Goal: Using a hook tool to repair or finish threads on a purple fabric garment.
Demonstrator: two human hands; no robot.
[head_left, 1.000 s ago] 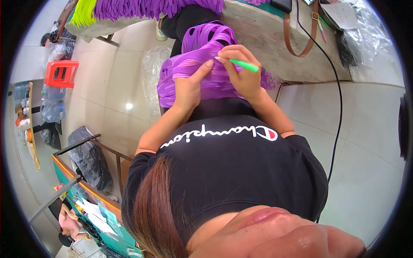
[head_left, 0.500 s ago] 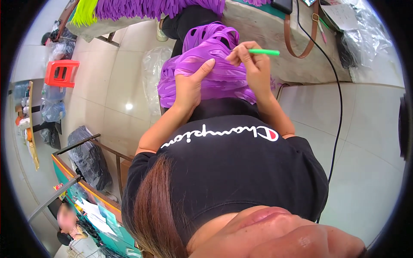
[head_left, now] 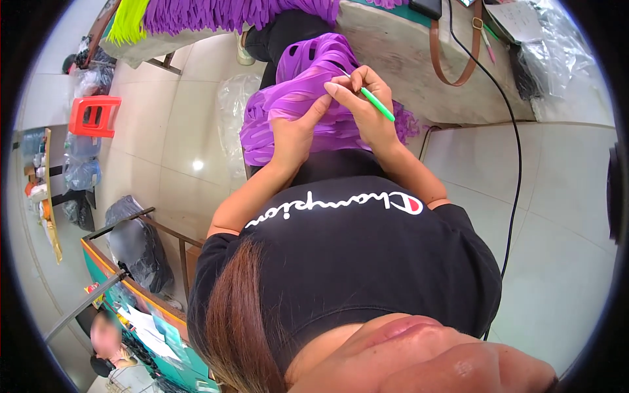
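Observation:
A bundle of glossy purple strips (head_left: 314, 75), joined in places with slits between them, lies over my lap. My left hand (head_left: 295, 131) grips it from the left side, with thumb and fingers pinching the material. Close by, my right hand (head_left: 370, 108) is closed around a slim tool with a bright green handle (head_left: 378, 105). The handle slants down to the right, and a thin tip points into the purple material. Both hands' fingertips nearly meet there; the tip's exact shape is too small to tell.
Purple fringe (head_left: 216, 14) and yellow-green fringe (head_left: 128, 23) hang over a cloth-covered table (head_left: 386, 52) ahead. A brown strap (head_left: 434, 62) and black cable (head_left: 514, 137) hang to the right. Clear plastic (head_left: 237, 108) and a red stool (head_left: 95, 116) are leftward. A person (head_left: 108, 337) sits lower left.
My right hand has moved a little left and down toward the left thumb. The green handle has swung from level to slanting downward. The purple strips have shifted under the fingers.

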